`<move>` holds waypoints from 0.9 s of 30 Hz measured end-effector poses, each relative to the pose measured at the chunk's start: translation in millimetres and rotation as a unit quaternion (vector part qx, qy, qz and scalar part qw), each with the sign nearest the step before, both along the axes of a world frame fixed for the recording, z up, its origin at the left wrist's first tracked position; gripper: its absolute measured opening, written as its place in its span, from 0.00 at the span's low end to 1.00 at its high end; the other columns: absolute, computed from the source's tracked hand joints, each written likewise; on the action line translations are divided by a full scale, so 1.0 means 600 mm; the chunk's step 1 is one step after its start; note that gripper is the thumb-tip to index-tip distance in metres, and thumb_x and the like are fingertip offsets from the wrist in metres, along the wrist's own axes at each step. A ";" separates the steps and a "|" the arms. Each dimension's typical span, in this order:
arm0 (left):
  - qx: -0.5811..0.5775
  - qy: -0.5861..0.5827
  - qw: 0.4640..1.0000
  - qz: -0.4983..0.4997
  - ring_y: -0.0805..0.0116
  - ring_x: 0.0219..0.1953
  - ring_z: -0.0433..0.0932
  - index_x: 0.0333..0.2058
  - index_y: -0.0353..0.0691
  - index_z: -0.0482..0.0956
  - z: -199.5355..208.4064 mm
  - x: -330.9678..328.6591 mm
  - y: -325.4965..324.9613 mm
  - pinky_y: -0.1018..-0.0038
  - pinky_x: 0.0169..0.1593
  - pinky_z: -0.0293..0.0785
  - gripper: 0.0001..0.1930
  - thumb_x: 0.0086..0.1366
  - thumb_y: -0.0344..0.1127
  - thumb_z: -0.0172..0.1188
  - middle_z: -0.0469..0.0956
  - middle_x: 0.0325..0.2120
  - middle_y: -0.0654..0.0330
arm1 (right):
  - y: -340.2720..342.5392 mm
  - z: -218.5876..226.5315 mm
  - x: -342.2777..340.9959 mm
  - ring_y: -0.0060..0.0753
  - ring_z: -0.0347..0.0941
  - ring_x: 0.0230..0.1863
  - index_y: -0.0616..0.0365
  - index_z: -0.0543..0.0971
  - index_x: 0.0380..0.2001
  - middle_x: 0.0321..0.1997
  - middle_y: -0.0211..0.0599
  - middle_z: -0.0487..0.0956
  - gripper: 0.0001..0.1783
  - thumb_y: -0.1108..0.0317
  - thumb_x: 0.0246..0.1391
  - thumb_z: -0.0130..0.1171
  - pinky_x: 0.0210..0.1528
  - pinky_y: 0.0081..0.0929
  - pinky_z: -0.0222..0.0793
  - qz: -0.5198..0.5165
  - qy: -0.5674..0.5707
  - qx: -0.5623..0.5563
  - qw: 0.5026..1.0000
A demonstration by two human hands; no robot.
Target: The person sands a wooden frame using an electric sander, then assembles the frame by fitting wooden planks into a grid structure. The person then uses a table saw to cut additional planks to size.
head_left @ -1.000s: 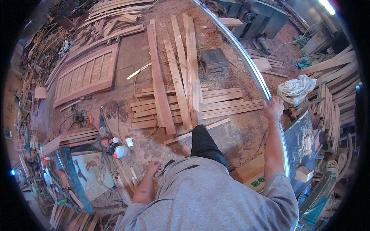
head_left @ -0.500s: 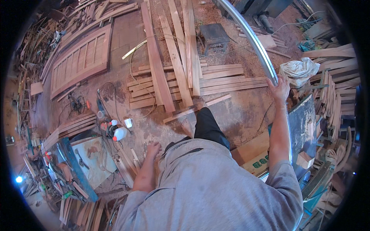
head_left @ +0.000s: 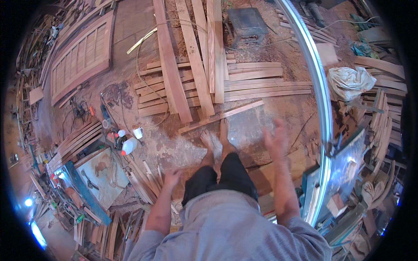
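My right hand (head_left: 276,140) is raised over the floor ahead of my right side, slightly blurred, its fingers apart and nothing visible in it. To its right runs a long shiny metal rail (head_left: 320,71), apart from the hand. A small dark fitting (head_left: 332,148) sits against the rail. My left hand (head_left: 172,177) hangs beside my left thigh with its fingers curled in, and no object shows in it. Nearest to it lie thin wood strips (head_left: 150,174) on the floor.
Long boards (head_left: 172,69) lie across stacked planks (head_left: 261,89) ahead of my feet, with a loose batten (head_left: 222,116) closer in. A dark stool (head_left: 247,22) stands beyond. White jug (head_left: 129,145), cup (head_left: 138,132) and cords are at left; a pale sack (head_left: 350,82) is at right.
My right hand has let go of the metal rail and moved left and nearer. My view has shifted, and both my feet now show side by side.
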State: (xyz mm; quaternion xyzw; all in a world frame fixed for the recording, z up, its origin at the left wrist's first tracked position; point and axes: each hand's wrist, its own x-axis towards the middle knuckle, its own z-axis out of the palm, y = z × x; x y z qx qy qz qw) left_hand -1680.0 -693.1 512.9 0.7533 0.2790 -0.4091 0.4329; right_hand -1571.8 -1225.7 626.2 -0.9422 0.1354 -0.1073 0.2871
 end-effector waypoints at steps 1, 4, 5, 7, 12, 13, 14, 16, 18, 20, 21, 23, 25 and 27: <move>0.018 0.014 1.000 -0.007 0.68 0.43 0.84 0.51 0.34 0.83 0.002 0.000 -0.018 0.70 0.45 0.82 0.17 0.69 0.38 0.65 0.85 0.43 0.53 | 0.026 -0.081 0.001 0.52 0.76 0.54 0.65 0.78 0.53 0.54 0.51 0.78 0.28 0.62 0.54 0.74 0.58 0.41 0.72 -0.027 0.065 0.049 0.996; -0.024 0.066 0.997 0.034 0.68 0.45 0.83 0.54 0.35 0.81 -0.003 -0.010 -0.084 0.71 0.52 0.78 0.20 0.69 0.42 0.67 0.85 0.43 0.55 | 0.079 -0.334 0.019 0.54 0.77 0.53 0.67 0.78 0.52 0.54 0.54 0.78 0.33 0.52 0.53 0.74 0.56 0.42 0.74 -0.060 0.257 0.171 0.949; -0.011 0.026 0.999 -0.020 0.70 0.46 0.82 0.55 0.38 0.81 -0.007 -0.019 -0.107 0.71 0.53 0.77 0.21 0.68 0.42 0.67 0.85 0.42 0.56 | 0.087 -0.412 0.034 0.55 0.77 0.53 0.68 0.78 0.51 0.54 0.56 0.78 0.35 0.49 0.53 0.74 0.56 0.43 0.74 -0.067 0.315 0.201 0.925; -0.029 0.031 0.999 -0.033 0.56 0.52 0.83 0.59 0.36 0.77 -0.027 -0.036 -0.148 0.63 0.59 0.76 0.25 0.67 0.41 0.67 0.84 0.50 0.50 | 0.100 -0.550 0.075 0.58 0.76 0.57 0.70 0.76 0.54 0.55 0.59 0.77 0.40 0.45 0.52 0.73 0.59 0.45 0.73 -0.012 0.342 0.198 0.919; 0.013 0.033 0.973 -0.227 0.37 0.61 0.73 0.60 0.36 0.75 -0.108 -0.076 -0.214 0.50 0.66 0.68 0.34 0.57 0.44 0.71 0.75 0.58 0.40 | 0.174 -0.808 0.216 0.61 0.73 0.60 0.72 0.74 0.55 0.56 0.63 0.74 0.47 0.39 0.46 0.74 0.60 0.49 0.73 -0.044 0.367 0.119 0.922; 0.075 0.000 0.948 -0.311 0.38 0.61 0.71 0.59 0.40 0.76 -0.111 -0.090 -0.223 0.49 0.65 0.68 0.33 0.55 0.45 0.72 0.72 0.60 0.43 | 0.188 -0.849 0.240 0.61 0.73 0.60 0.71 0.73 0.54 0.57 0.63 0.74 0.48 0.39 0.45 0.75 0.60 0.49 0.73 -0.049 0.375 0.098 0.920; 0.087 -0.036 0.944 -0.316 0.39 0.60 0.71 0.58 0.41 0.77 -0.120 -0.099 -0.227 0.49 0.65 0.68 0.33 0.54 0.45 0.72 0.72 0.60 0.45 | 0.201 -0.886 0.262 0.61 0.72 0.60 0.71 0.73 0.54 0.58 0.63 0.74 0.49 0.39 0.43 0.75 0.61 0.50 0.73 -0.062 0.383 0.068 0.919; 0.114 -0.017 0.934 -0.339 0.41 0.60 0.70 0.57 0.44 0.78 -0.121 -0.120 -0.228 0.49 0.64 0.69 0.32 0.53 0.46 0.72 0.72 0.60 0.47 | 0.221 -0.942 0.292 0.62 0.72 0.60 0.70 0.75 0.52 0.57 0.63 0.74 0.44 0.42 0.44 0.75 0.60 0.50 0.73 -0.055 0.369 0.088 0.924; 0.119 0.007 0.943 -0.312 0.43 0.58 0.71 0.54 0.44 0.80 -0.121 -0.137 -0.219 0.50 0.62 0.70 0.29 0.54 0.45 0.71 0.73 0.59 0.50 | 0.219 -0.964 0.303 0.62 0.73 0.60 0.68 0.76 0.51 0.56 0.63 0.75 0.40 0.46 0.45 0.74 0.59 0.50 0.74 -0.058 0.378 0.096 0.919; 0.103 -0.001 0.958 -0.269 0.43 0.58 0.71 0.54 0.44 0.80 -0.124 -0.147 -0.205 0.50 0.62 0.70 0.27 0.55 0.45 0.71 0.73 0.59 0.51 | 0.205 -0.948 0.298 0.63 0.74 0.58 0.67 0.76 0.51 0.54 0.61 0.77 0.35 0.51 0.47 0.72 0.57 0.51 0.75 -0.069 0.400 0.094 0.909; 0.101 0.009 0.959 -0.264 0.44 0.58 0.73 0.52 0.44 0.82 -0.128 -0.148 -0.197 0.51 0.62 0.70 0.25 0.57 0.45 0.70 0.75 0.57 0.51 | 0.182 -0.919 0.288 0.57 0.77 0.54 0.66 0.77 0.49 0.49 0.56 0.80 0.28 0.56 0.50 0.66 0.56 0.47 0.76 -0.048 0.401 0.176 0.898; 0.062 -0.012 0.971 -0.230 0.43 0.56 0.75 0.52 0.43 0.82 -0.142 -0.139 -0.182 0.52 0.61 0.71 0.24 0.57 0.46 0.70 0.78 0.53 0.50 | 0.150 -0.841 0.267 0.47 0.80 0.48 0.62 0.78 0.54 0.44 0.46 0.82 0.29 0.58 0.49 0.65 0.49 0.40 0.77 -0.077 0.430 0.297 0.849; 0.018 0.076 0.979 -0.187 0.46 0.53 0.80 0.52 0.40 0.83 -0.160 -0.109 -0.170 0.56 0.60 0.74 0.26 0.60 0.49 0.70 0.83 0.48 0.47 | 0.135 -0.738 0.229 0.37 0.80 0.45 0.58 0.79 0.52 0.42 0.39 0.81 0.23 0.64 0.52 0.61 0.46 0.35 0.76 -0.092 0.324 0.632 0.698; 0.002 0.168 0.982 -0.090 0.47 0.54 0.81 0.54 0.38 0.82 -0.181 -0.059 -0.174 0.58 0.60 0.75 0.27 0.61 0.50 0.70 0.83 0.50 0.45 | 0.123 -0.633 0.190 0.32 0.80 0.47 0.53 0.81 0.49 0.44 0.35 0.82 0.19 0.76 0.54 0.57 0.51 0.34 0.77 -0.255 0.506 0.527 0.633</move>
